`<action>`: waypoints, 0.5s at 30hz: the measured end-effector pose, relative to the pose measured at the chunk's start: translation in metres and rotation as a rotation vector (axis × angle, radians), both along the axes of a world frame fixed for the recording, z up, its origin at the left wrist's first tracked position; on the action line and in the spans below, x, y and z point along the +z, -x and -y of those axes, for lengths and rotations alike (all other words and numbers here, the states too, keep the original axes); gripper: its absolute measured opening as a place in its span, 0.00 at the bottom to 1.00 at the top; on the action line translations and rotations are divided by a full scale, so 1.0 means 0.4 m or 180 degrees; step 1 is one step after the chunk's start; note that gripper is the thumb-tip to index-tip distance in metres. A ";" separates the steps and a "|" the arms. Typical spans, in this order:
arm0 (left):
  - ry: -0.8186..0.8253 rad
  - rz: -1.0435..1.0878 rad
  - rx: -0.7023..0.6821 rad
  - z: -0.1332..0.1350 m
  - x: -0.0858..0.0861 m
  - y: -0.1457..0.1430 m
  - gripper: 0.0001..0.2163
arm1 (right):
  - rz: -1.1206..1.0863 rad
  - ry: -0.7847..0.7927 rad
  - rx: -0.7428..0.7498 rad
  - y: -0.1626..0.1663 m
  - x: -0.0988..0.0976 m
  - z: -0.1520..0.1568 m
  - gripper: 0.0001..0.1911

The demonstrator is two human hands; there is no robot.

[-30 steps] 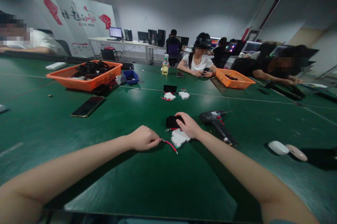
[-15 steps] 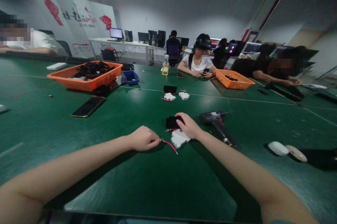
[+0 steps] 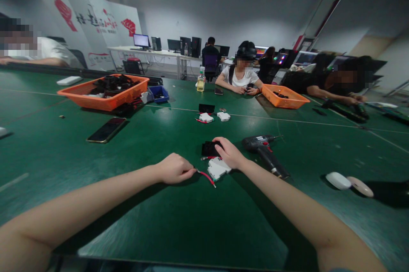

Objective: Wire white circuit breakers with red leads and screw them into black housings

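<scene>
My left hand point(image 3: 177, 169) is closed in a pinch on one end of a short red wire point(image 3: 207, 175), whose other metal-tipped end lies free to the right. My right hand point(image 3: 229, 153) curls its fingers over the right end of a black rectangular piece point(image 3: 208, 149) on the table. Just below that hand lie white plastic modules point(image 3: 217, 168), side by side, partly covered by the palm. A second red wire point(image 3: 207, 158) with a metal lug lies between the black piece and the white modules.
A power drill point(image 3: 265, 152) lies right of my right hand. Farther back are more white modules point(image 3: 206, 117), a phone point(image 3: 108, 130), an orange basket point(image 3: 105, 99) of black parts, a blue bin point(image 3: 159, 94) and another orange basket point(image 3: 284, 99). Co-workers sit around the green table point(image 3: 179, 229).
My two hands and the parts by them look unmoved. At the far right, a co-worker's hands have shifted slightly.
</scene>
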State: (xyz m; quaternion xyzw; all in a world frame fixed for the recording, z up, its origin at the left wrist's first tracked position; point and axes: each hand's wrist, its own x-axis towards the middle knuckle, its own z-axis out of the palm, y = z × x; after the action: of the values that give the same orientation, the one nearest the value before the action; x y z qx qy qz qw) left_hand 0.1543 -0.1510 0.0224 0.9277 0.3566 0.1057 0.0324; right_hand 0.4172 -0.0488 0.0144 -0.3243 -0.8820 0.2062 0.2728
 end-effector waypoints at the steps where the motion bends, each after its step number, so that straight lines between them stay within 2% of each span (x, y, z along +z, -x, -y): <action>1: 0.0004 0.0000 -0.0003 0.000 0.000 0.000 0.20 | 0.0006 0.0001 -0.0002 0.000 0.001 0.001 0.15; 15: -0.0010 -0.0051 0.0032 0.001 0.001 -0.002 0.20 | 0.0061 -0.0040 -0.0036 -0.001 -0.001 -0.001 0.15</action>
State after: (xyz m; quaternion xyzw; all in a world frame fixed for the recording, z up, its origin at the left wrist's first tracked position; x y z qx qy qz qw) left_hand 0.1550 -0.1514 0.0230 0.9268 0.3613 0.0990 0.0276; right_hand 0.4175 -0.0484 0.0141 -0.3295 -0.8840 0.1959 0.2675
